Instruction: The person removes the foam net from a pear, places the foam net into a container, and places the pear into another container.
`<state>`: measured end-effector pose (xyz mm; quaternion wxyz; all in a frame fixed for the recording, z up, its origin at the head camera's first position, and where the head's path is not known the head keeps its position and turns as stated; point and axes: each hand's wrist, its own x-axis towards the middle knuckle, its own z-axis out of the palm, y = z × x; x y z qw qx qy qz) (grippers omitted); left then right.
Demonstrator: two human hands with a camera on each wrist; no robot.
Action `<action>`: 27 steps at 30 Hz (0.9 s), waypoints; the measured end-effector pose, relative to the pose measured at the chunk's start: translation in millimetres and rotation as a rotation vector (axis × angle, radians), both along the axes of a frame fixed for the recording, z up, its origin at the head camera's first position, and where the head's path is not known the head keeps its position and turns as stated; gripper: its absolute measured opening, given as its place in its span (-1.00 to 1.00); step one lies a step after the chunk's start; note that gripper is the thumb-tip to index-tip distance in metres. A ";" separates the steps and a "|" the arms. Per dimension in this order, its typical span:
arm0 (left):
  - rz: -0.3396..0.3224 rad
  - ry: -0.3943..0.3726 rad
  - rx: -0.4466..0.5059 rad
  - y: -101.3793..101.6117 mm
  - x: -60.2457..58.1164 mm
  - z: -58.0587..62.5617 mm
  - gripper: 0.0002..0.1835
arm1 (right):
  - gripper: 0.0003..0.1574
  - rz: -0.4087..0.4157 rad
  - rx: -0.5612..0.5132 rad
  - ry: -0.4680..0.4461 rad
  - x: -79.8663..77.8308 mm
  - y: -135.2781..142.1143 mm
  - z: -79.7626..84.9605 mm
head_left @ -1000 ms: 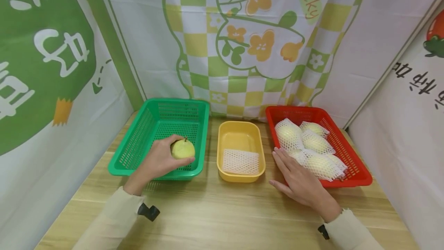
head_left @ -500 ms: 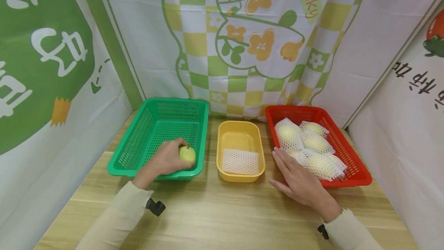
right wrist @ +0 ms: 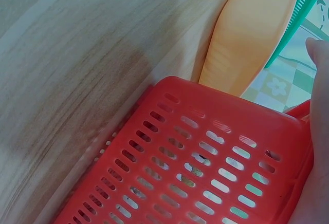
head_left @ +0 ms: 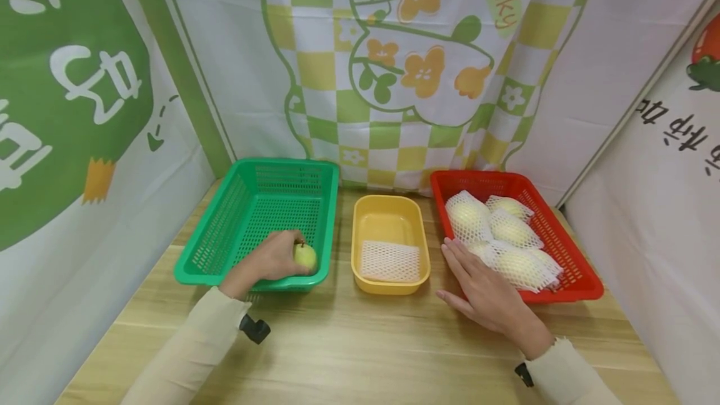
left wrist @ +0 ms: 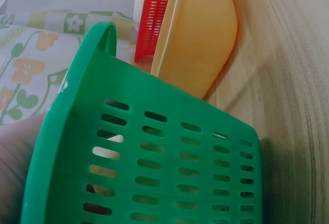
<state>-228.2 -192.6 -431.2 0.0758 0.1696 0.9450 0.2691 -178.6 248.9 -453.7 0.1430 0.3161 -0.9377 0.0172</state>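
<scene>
A yellow-green pear (head_left: 305, 257) sits low in the front right corner of the green basket (head_left: 188, 274), between the thumb and fingers of my left hand (head_left: 272, 257). In the left wrist view the slotted wall of the green basket (left wrist: 169, 147) covers most of that hand. My right hand (head_left: 485, 292) lies with straight fingers over the near left rim of the red basket (head_left: 590, 289). Right by its fingertips are several pears in white foam nets (head_left: 514, 230). Part of my right hand (right wrist: 316, 131) shows at the edge of the right wrist view.
Between the baskets stands a yellow tub (head_left: 388, 214) with a flat white foam net (head_left: 390, 261) in it. A wooden table (head_left: 360, 349) carries all three containers. Behind them hangs a checkered cloth (head_left: 388, 136), with printed panels at both sides.
My left hand has lowered the pear and moved it slightly right, down into the green basket's front corner. The right hand has stayed in place.
</scene>
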 end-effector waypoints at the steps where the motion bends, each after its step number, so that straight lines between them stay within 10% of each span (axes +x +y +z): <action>1: -0.001 -0.009 -0.001 -0.2 -0.5 0.0 -0.33 | 0.11 -0.003 0.000 -0.008 -0.2 -0.2 -0.1; 14: -0.075 -0.047 -0.040 -3.4 -3.2 5.2 -0.30 | 0.11 -0.026 -0.002 -0.068 -0.6 -2.4 0.9; 27: -0.107 0.095 0.019 -5.0 23.9 41.6 -0.21 | 0.13 -0.048 0.004 -0.087 0.3 -1.5 1.7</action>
